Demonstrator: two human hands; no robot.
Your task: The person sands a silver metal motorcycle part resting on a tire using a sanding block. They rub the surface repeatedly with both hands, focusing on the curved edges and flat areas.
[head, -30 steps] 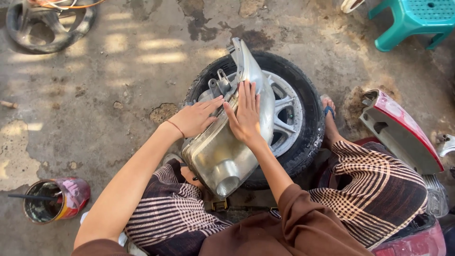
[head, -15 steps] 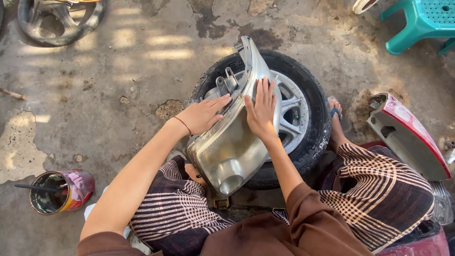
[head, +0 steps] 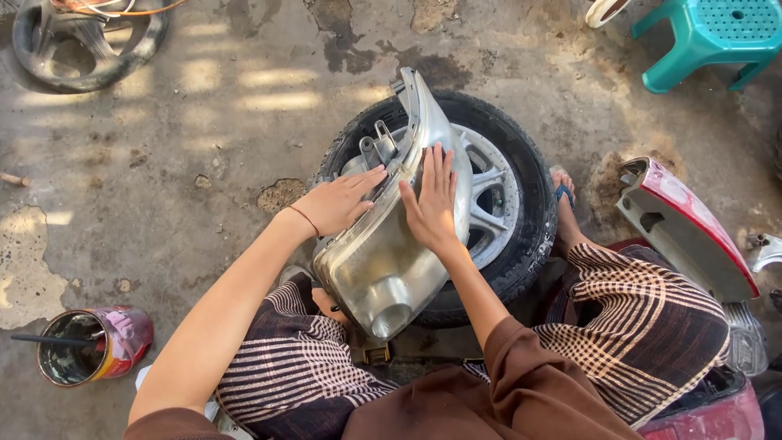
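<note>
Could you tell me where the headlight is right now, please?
In the head view the headlight sits centre frame, propped on the tyre in front of the person's lap, with the left hand and right hand flat on it.

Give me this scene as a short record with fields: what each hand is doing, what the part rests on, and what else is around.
left hand: flat on the left edge of the headlight housing
right hand: palm pressed flat on the housing's clouded lens, fingers spread
support: housing lies tilted across a car wheel flat on the concrete floor
near left: open tin can with a stick in it
far right: teal plastic stool
right: red tail-light unit
</note>
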